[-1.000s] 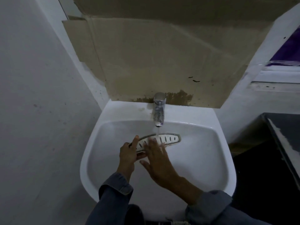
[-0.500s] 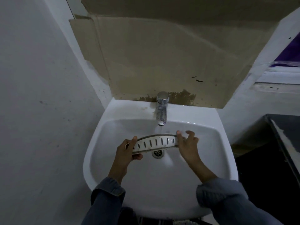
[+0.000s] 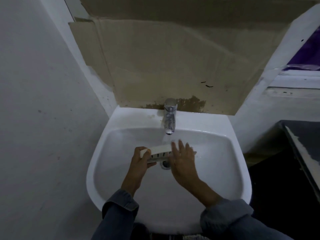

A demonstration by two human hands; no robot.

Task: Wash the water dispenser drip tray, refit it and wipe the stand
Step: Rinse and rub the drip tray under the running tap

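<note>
The drip tray (image 3: 160, 152) is over the middle of the white sink (image 3: 97, 153), just above the drain (image 3: 165, 165) and a little near of the running water (image 3: 166, 139) that falls from the chrome tap (image 3: 170, 116). The tray is tilted, so its slotted face turns toward the near side and a plain white face shows on top.

The left hand (image 3: 140, 161) grips the tray's left end. Its fingers curl over the far edge and the thumb presses from the near side below.

The right hand (image 3: 183, 159) lies flat against the right part of the tray and hides that end. Its fingers (image 3: 181, 144) are straight and slightly spread, pointing far toward the water; they are blurred, so I cannot tell how firmly they press.

Both forearms wear blue denim sleeves (image 3: 121, 207). A sheet of brown cardboard (image 3: 164, 58) covers the wall behind the tap, and a dark tabletop (image 3: 304, 135) stands at the right.
</note>
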